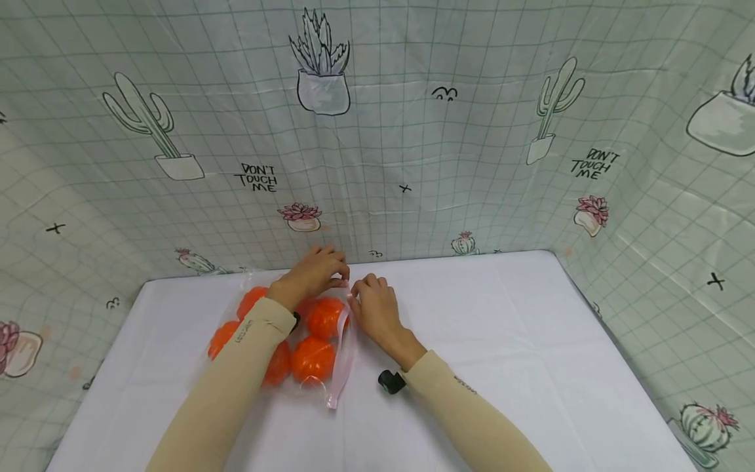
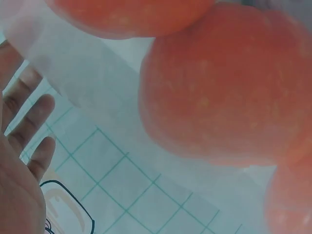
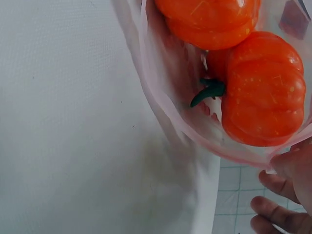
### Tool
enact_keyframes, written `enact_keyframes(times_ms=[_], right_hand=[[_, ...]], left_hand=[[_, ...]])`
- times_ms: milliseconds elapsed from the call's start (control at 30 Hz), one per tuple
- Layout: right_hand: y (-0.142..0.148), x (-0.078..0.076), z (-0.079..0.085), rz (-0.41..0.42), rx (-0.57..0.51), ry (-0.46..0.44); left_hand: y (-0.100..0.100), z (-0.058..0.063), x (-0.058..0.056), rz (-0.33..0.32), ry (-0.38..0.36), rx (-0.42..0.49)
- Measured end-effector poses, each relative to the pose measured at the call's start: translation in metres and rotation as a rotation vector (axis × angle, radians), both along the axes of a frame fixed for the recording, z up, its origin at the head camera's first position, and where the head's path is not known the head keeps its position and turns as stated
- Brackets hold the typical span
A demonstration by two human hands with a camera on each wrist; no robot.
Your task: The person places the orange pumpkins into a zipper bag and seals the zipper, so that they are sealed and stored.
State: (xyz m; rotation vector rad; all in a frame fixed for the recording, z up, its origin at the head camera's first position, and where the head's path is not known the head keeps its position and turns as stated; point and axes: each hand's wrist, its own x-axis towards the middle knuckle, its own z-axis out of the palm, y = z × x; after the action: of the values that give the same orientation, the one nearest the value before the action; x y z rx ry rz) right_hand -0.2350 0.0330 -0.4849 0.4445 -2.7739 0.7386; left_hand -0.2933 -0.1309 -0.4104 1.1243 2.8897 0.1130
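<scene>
A clear plastic bag with a pink edge strip (image 1: 343, 367) lies on the left half of the table, its mouth toward the right. Inside sit several orange toy pumpkins (image 1: 312, 360); in the right wrist view one pumpkin (image 3: 265, 92) shows a dark green stem (image 3: 210, 91). My left hand (image 1: 315, 274) reaches over the bag and pinches the far end of the pink edge. Opposite it, my right hand (image 1: 377, 308) pinches that edge between thumb and index finger. The left wrist view has pumpkins (image 2: 224, 92) close behind the film, with the left fingers (image 2: 36, 124) spread beside it.
A white cloth covers the table (image 1: 483, 341). Behind it and at both sides hangs a grid-patterned curtain (image 1: 377, 144) with cactus drawings. A small black wrist camera (image 1: 390, 381) sits at the right sleeve.
</scene>
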Motion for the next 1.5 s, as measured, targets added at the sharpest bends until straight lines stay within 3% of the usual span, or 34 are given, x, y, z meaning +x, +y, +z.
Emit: enact_keyframes(times_ms=[767, 1033, 1500], right_hand=[[-0.002, 0.002, 0.006, 0.03, -0.042, -0.065], [-0.002, 0.007, 0.008, 0.024, -0.051, -0.101], [0.003, 0.019, 0.013, 0.015, -0.049, -0.115]], left_hand=[[0.004, 0.001, 0.005, 0.085, 0.171, -0.043], [0.003, -0.004, 0.0, 0.113, 0.206, -0.036], [0.005, -0.003, -0.002, 0.175, 0.27, -0.015]])
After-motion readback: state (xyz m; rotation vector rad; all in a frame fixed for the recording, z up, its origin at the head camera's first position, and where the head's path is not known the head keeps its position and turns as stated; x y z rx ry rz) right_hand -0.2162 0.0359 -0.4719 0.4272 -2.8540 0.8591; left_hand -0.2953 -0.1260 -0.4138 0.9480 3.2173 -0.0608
